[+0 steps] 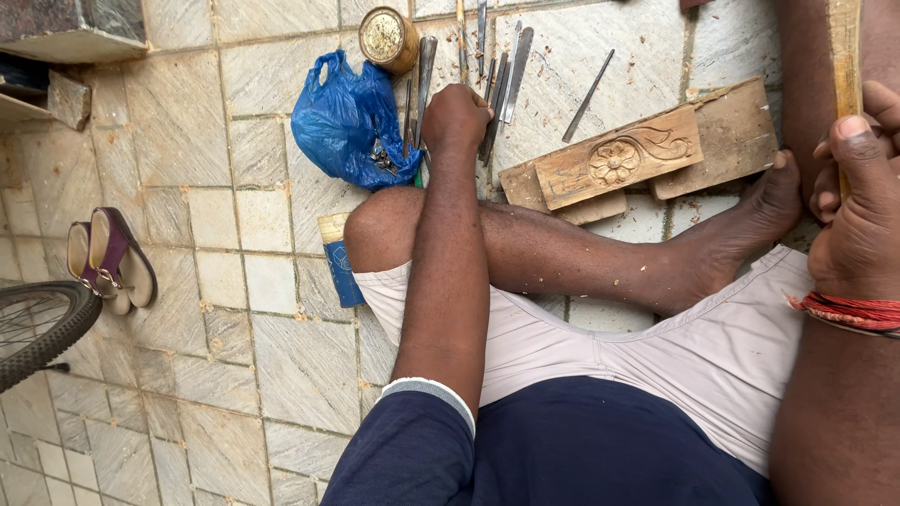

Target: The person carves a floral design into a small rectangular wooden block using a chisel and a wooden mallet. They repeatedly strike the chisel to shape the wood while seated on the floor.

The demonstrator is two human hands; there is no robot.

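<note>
Posture: the person sat cross-legged on the tiled floor (187, 141), and I looked down over the knees from the head camera.
Left hand: I saw the left hand (457, 117) stretched forward over the knee, with the fingers curled down onto a row of metal chisels (506, 70). It seemed closed around one of them, but the knuckles hid the tool, so I could not tell which one or how firm the grip was.
Chisels: they lay side by side on the floor, their blades pointing away from the person; one thin chisel (588, 96) lay apart, tilted, to the right of the row.
Right hand: the right hand (858, 211) was at the right edge of the picture, closed around a wooden stick (846, 56) that stood upright and ran out of the top of the frame. A red thread band (848, 311) was around the wrist.
Carved piece: a wooden block with a carved flower (619, 157) lay on plain wooden boards (727, 131), just beyond the bare foot (764, 201) and between the two hands.
Other things near the left hand: a blue plastic bag (347, 122) just beside it, and a round tin (386, 37) behind the bag.
Left side: a pair of sandals (112, 260) and a part of a bicycle wheel (37, 330), well apart from the work.
</note>
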